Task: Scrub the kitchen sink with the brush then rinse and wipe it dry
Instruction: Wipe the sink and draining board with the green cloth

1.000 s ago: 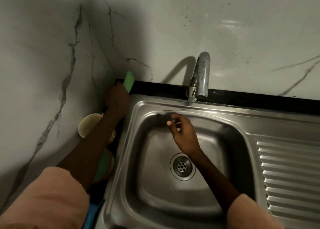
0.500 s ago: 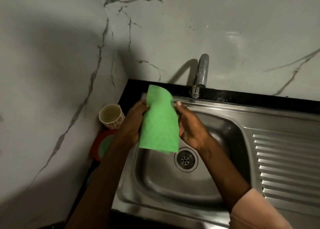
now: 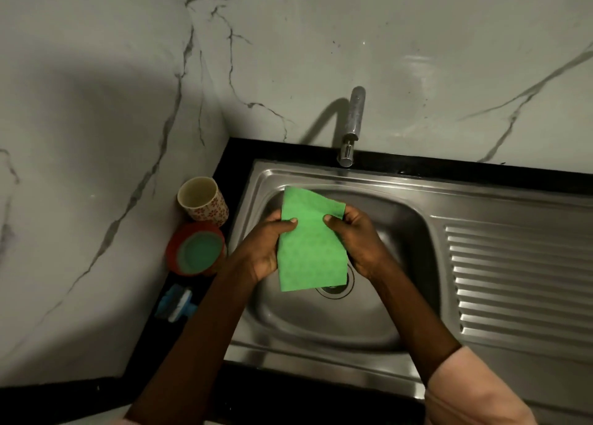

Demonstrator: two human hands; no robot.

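Both hands, the left hand (image 3: 268,248) and right hand (image 3: 356,241), pinched a green cloth (image 3: 309,245) above the sink (image 3: 321,322) basin (brush (image 3: 178,304) lay on the worktop); wiping dry seemingly came next, needing the cloth pressed against steel.

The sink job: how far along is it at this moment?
Scrubbing looks finished: the brush lies on the counter beside the sink. No water runs from the tap, so rinsing seems over too. In hand: both the left hand and right hand hold the green cloth above the basin. Wiping dry remains.
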